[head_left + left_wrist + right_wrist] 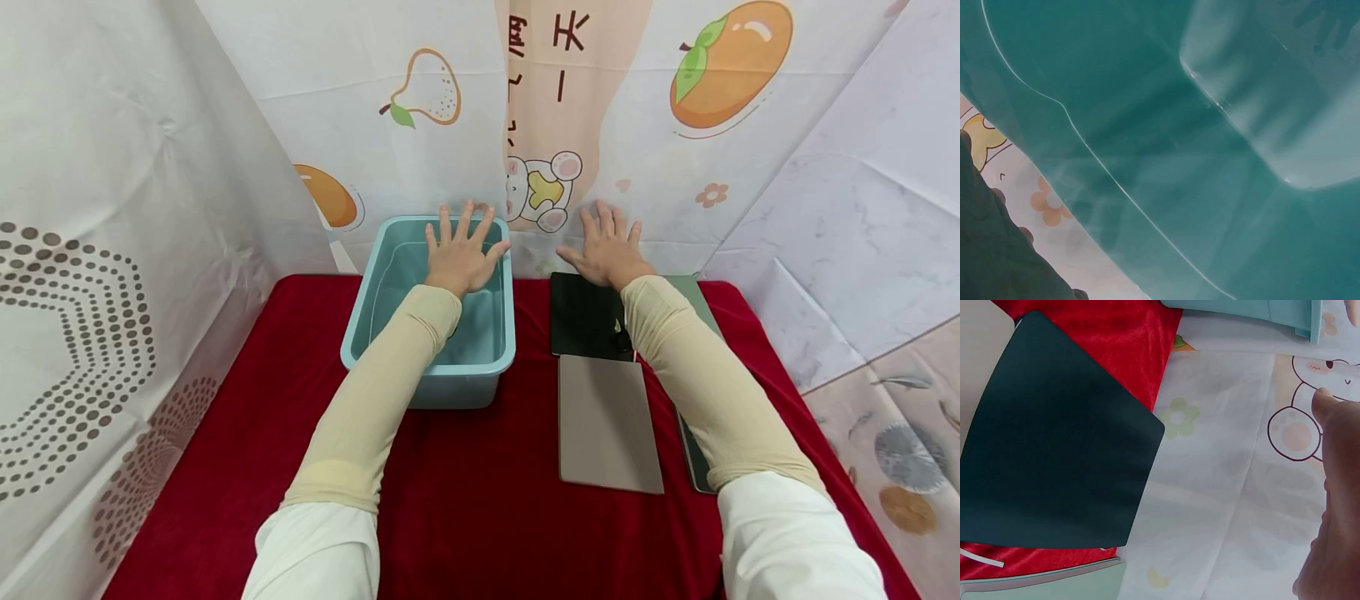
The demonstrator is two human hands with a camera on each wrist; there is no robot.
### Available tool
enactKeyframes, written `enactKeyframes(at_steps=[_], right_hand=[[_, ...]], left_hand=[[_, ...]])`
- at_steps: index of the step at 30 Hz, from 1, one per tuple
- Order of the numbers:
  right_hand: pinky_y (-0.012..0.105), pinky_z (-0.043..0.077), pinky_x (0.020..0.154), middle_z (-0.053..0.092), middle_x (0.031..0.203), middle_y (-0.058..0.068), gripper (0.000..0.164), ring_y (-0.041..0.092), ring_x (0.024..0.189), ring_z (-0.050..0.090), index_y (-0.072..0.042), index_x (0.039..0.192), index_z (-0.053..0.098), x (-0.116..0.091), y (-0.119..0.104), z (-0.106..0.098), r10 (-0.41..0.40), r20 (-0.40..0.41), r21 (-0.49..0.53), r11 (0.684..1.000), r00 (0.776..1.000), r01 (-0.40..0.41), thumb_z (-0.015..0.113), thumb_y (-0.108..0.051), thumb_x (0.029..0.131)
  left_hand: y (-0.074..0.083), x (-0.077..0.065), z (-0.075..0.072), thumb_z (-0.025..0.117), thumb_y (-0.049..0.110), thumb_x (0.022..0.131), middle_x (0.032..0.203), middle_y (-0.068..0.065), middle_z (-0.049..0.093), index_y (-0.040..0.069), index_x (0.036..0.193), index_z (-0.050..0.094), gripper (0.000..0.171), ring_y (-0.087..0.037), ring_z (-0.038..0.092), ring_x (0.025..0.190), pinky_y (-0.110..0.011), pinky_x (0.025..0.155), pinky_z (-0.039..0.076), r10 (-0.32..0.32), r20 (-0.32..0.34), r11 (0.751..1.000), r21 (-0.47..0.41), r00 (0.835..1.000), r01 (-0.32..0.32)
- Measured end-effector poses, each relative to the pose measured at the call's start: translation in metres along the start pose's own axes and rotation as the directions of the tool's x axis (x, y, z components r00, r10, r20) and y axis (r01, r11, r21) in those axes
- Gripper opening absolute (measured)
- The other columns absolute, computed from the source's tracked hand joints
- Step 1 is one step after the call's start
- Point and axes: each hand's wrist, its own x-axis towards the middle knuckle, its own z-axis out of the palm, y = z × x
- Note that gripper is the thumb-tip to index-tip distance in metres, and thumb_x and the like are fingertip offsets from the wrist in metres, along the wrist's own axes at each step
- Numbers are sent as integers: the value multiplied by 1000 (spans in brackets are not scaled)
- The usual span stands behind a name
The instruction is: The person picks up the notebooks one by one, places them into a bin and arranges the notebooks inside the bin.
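My left hand is held over a light blue plastic basin, fingers spread and palm down, holding nothing. In the left wrist view, the basin's inner wall fills most of the picture, and part of the hand shows dark at the lower left. With its fingers likewise spread, my right hand hovers near the back edge of a dark notebook. The right wrist view shows that hand apart from the dark notebook.
A taupe notebook lies in front of the dark one. Along the right, a green book and a dark-covered item are partly hidden by my right arm. Red cloth covers the table; a printed curtain hangs behind.
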Motion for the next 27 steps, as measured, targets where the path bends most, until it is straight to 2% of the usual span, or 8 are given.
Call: enactKeyframes(at_steps=[6, 11, 17, 27], right_hand=[[74, -11, 120, -19, 171, 19, 92, 46, 157, -13, -11, 165, -7, -1, 1, 0, -5, -4, 1, 1000, 1000, 5, 30, -68, 102], [75, -10, 120, -18, 171, 18, 91, 46, 157, -12, -11, 165, -6, -2, 1, 1, -4, -5, -1, 1000, 1000, 4, 33, -66, 102], [74, -11, 120, -19, 171, 18, 93, 46, 157, -12, -12, 165, -7, -4, 4, 0, -1, -1, -13, 1000, 1000, 1, 30, -68, 101], [74, -12, 120, -18, 171, 17, 92, 46, 157, -10, -14, 165, -4, -12, 11, 1, 6, -8, 11, 1000, 1000, -6, 31, -70, 101]], left_hand=[[0, 6, 1, 20, 69, 103, 171, 9, -22, 46, 161, -9, 68, -34, -27, 157, -62, 127, -12, -26, 32, 999, 32, 999, 25], [1, 3, -4, 18, 70, 103, 172, 8, -20, 45, 162, -7, 69, -34, -25, 158, -62, 127, -10, -3, 22, 1000, 27, 1000, 2], [-1, -5, -18, 19, 69, 103, 174, 5, -15, 41, 164, -1, 70, -36, -23, 158, -64, 127, -8, 16, -1, 1000, 27, 1000, -16], [-14, -17, -45, 17, 70, 103, 173, 5, -19, 42, 163, -6, 70, -37, -28, 156, -64, 126, -11, 8, -14, 1000, -2, 1000, -8]])
